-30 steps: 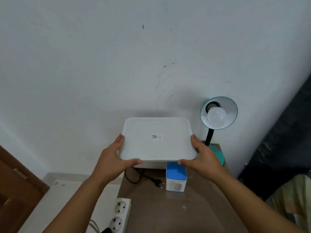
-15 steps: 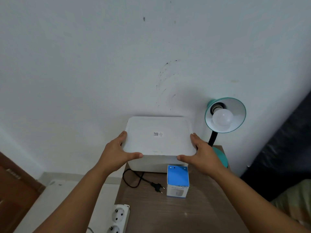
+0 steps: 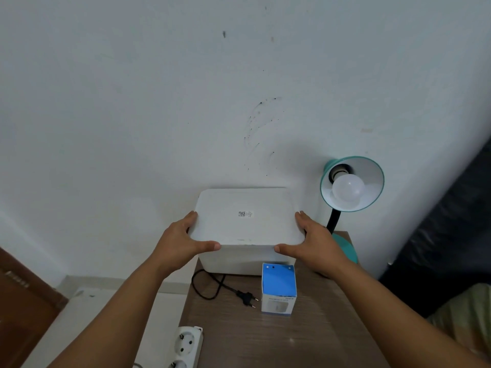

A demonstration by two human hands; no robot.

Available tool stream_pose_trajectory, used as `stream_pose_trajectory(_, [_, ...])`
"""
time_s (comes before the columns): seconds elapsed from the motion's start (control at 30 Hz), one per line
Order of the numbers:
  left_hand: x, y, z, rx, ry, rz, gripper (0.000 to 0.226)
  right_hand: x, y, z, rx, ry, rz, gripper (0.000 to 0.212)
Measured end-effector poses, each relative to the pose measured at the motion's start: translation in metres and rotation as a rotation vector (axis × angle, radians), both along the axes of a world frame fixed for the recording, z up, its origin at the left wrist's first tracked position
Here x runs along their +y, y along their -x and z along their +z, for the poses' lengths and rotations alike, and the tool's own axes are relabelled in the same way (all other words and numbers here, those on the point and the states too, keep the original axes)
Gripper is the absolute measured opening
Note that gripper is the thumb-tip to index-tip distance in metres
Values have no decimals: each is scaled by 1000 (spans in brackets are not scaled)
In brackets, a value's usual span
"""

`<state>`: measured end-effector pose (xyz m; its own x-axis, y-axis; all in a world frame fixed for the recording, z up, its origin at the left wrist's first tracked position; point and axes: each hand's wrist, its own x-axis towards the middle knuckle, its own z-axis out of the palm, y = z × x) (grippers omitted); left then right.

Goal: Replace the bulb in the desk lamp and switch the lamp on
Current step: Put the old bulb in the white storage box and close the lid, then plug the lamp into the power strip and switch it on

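A teal desk lamp (image 3: pixel 352 181) stands at the table's far right, with a white bulb (image 3: pixel 348 191) in its shade, unlit. Its black plug (image 3: pixel 246 298) lies loose on the wooden table (image 3: pixel 265 338). A blue and white bulb box (image 3: pixel 279 288) stands in front of a white storage box (image 3: pixel 247 258). A white lid (image 3: pixel 245 216) rests on that storage box. My left hand (image 3: pixel 183 243) grips the lid's left edge and my right hand (image 3: pixel 316 243) grips its right edge.
A white power strip (image 3: pixel 186 346) lies at the table's front left edge. The white wall is right behind the table. A dark cloth (image 3: pixel 438 221) hangs at the right, and a brown wooden panel (image 3: pixel 24 301) is at the lower left.
Both hands have lowered the white lid from above the table onto the storage box, and they still grip it.
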<state>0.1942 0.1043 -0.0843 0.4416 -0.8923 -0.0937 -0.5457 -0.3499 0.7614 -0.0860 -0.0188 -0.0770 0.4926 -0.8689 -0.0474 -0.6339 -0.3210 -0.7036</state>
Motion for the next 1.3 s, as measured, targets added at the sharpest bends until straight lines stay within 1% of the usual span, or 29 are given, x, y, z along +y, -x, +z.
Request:
stream_pose_trajectory(0.07, [-1, -1, 1, 7, -8, -8, 103, 1, 1, -1, 15, 2, -1, 109])
stream_pose_trajectory(0.1, [-2, -1, 2, 17, -10, -10, 105, 1, 2, -2, 21, 1, -1, 109])
stream_pose_trajectory(0.27, [-3, 0, 3, 9, -5, -6, 90, 0, 2, -3, 74, 20, 10, 107])
stream_pose_trajectory(0.37, [0, 5, 4, -34, 19, 14, 101, -2, 1, -5, 129, 6, 15, 106])
stream_pose_trajectory(0.4, [2, 8, 5, -29, 23, 17, 98, -2, 1, -6, 122, -9, 14, 105])
stream_pose_trajectory(0.43, [4, 11, 3, -15, 38, 13, 89, -1, 2, -8, 106, -22, 13, 105])
stream_pose_trajectory(0.47, [7, 12, 2, -8, 62, 10, 74, 0, 4, -9, 93, -24, 16, 103])
stream_pose_trajectory(0.5, [12, 16, 3, -9, 79, 13, 56, 3, 6, -10, 90, -10, 23, 100])
stream_pose_trajectory(0.53, [18, 18, 2, 0, 96, 17, 46, 7, 8, -12, 94, 21, 26, 96])
stream_pose_trajectory(0.57, [25, 19, 0, 10, 117, 17, 48, 12, 11, -13, 91, 61, 17, 91])
stream_pose_trajectory(0.67, [51, 22, -7, 68, 100, 94, 80, 33, 20, -13, 35, 208, -43, 75])
stream_pose_trajectory(0.7, [62, 21, -12, 87, 85, 120, 86, 41, 23, -14, 10, 253, -59, 68])
stream_pose_trajectory(0.73, [73, 21, -17, 105, 77, 132, 85, 50, 26, -15, -14, 286, -70, 61])
stream_pose_trajectory(0.83, [107, 20, -32, 144, 29, 126, 68, 86, 29, -19, -99, 317, -36, 45])
stream_pose_trajectory(0.93, [135, 18, -46, 192, -46, 108, 58, 127, 22, -25, -124, 229, 59, 34])
stream_pose_trajectory(1.0, [149, 16, -53, 230, -102, 99, 56, 149, 10, -37, -98, 96, 114, 33])
stream_pose_trajectory(1.1, [160, 14, -63, 296, -184, 86, 55, 162, -10, -63, -12, 15, 190, 42])
stream_pose_trajectory(1.2, [167, 11, -74, 362, -242, 76, 54, 166, -32, -86, 28, -96, 155, 54])
stream_pose_trajectory(1.3, [170, 14, -81, 416, -272, 30, 47, 164, -51, -100, 70, -86, 109, 58])
